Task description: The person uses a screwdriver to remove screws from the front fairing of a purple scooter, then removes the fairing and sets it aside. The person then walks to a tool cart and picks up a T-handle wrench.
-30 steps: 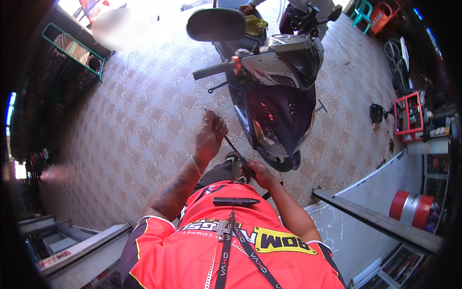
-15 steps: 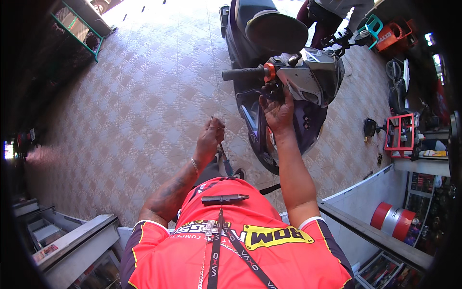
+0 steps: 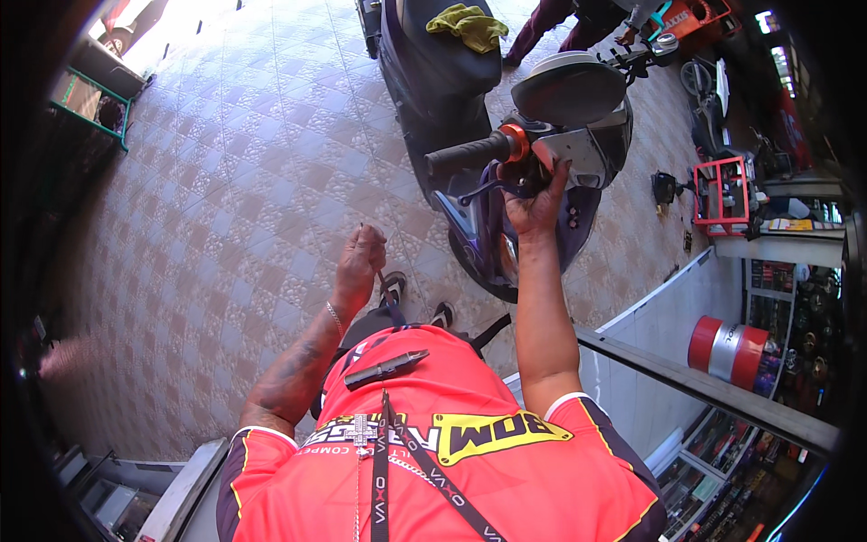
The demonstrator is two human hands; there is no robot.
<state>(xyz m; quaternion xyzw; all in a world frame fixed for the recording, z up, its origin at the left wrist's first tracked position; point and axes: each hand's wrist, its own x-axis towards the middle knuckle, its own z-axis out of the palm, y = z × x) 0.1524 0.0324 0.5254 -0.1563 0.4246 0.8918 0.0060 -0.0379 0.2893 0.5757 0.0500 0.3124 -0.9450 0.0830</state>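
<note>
Floor [image 3: 226, 226]: patterned tile, pale and brown diamonds with a light sheen, spreading below and to the left of both hands. Scooter [image 3: 415, 104]: dark body running farther out from the right hand, front end around and below that hand. Right hand [image 3: 536, 210]: arm nearly straight, reaching forward, palm turned toward the wearer, thumb raised; fingers partly hidden at the root of the lever, so whether they close on it cannot be told. Left hand [image 3: 363, 253]: forearm slanting inward, fist clenched round the shaft of a long tool, apart from the scooter. Mirror [image 3: 569, 95]: dark, oval, beyond the right hand. Cloth [image 3: 468, 27]: yellow-green, crumpled, on the seat, far beyond both hands. Screwdriver [image 3: 394, 313]: thin shaft through the left fist, dark tip just above it, handle hanging below, toward the wearer. Handlebar sleeve [image 3: 468, 156]: black ribbed rubber, beyond and left of the right hand. Lever [image 3: 479, 192]: slim, bent, just left of the right hand. Collar [image 3: 516, 143]: orange ring at the sleeve's inner end
</note>
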